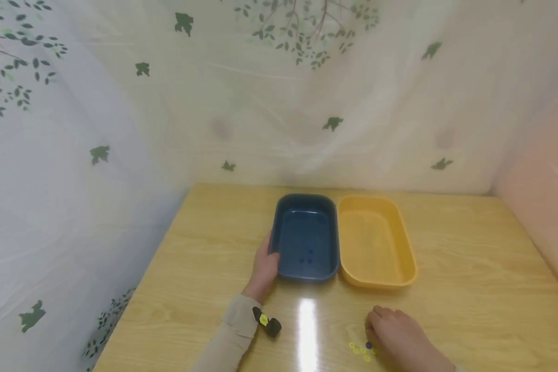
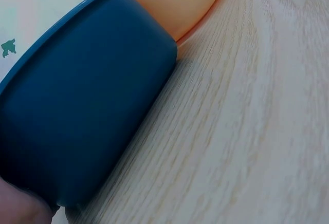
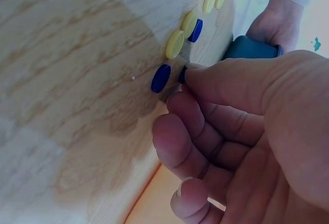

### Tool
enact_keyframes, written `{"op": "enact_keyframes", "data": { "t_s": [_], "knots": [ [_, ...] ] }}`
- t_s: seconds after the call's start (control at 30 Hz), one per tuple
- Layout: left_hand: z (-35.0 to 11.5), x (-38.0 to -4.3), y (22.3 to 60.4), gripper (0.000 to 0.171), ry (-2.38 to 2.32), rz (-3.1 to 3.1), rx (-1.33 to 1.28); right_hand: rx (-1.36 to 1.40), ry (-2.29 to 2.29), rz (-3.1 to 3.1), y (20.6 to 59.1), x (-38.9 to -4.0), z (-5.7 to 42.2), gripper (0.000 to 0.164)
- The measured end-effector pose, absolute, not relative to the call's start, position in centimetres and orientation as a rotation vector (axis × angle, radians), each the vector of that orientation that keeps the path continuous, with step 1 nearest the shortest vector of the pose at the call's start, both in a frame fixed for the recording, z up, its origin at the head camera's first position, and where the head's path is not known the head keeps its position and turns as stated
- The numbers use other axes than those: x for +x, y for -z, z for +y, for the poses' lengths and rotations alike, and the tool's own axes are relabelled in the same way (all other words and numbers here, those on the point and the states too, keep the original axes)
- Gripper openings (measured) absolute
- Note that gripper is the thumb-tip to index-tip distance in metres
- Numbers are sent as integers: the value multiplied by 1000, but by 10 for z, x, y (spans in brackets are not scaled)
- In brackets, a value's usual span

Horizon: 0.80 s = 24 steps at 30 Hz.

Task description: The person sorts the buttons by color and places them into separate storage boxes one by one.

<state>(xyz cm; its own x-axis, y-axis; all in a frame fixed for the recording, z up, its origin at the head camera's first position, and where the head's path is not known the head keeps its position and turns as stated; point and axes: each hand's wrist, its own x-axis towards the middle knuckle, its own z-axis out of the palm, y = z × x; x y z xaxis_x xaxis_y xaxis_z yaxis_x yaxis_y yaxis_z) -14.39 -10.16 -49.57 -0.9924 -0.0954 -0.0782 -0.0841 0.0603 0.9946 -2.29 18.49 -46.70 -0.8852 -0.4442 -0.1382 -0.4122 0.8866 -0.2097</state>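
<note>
My left hand (image 1: 265, 268) holds the near left side of a dark blue tray (image 1: 281, 232), which has three small blue discs (image 1: 309, 261) on its floor. In the left wrist view the outer wall of this tray (image 2: 87, 90) fills much of the picture. Low over the table at the front right, my right hand (image 1: 400, 333) has its thumb and forefinger together at a small blue disc (image 3: 182, 74), pinching it. Beside those fingertips lie another blue disc (image 3: 161, 78), a blue one (image 3: 195, 30) farther along and several yellow discs (image 3: 175, 44).
A yellow tray (image 1: 376, 283) stands right against the blue tray's right side. Both are on a wooden table (image 1: 469, 268). Pale sheeting with a leaf pattern (image 1: 279, 103) rises behind the table and at its sides. Light glares off the tabletop between the forearms.
</note>
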Motion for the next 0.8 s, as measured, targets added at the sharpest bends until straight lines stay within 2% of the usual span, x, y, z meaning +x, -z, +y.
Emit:
{"op": "enact_keyframes", "data": {
  "t_s": [0.53,0.8],
  "knots": [
    [-104,-136,494,74,2161,-2238,151,-688,382,2847,469,-19,188,10],
    [-106,-130,497,75,2144,-2250,143,-673,416,2845,479,-17,186,17]
  ]
}}
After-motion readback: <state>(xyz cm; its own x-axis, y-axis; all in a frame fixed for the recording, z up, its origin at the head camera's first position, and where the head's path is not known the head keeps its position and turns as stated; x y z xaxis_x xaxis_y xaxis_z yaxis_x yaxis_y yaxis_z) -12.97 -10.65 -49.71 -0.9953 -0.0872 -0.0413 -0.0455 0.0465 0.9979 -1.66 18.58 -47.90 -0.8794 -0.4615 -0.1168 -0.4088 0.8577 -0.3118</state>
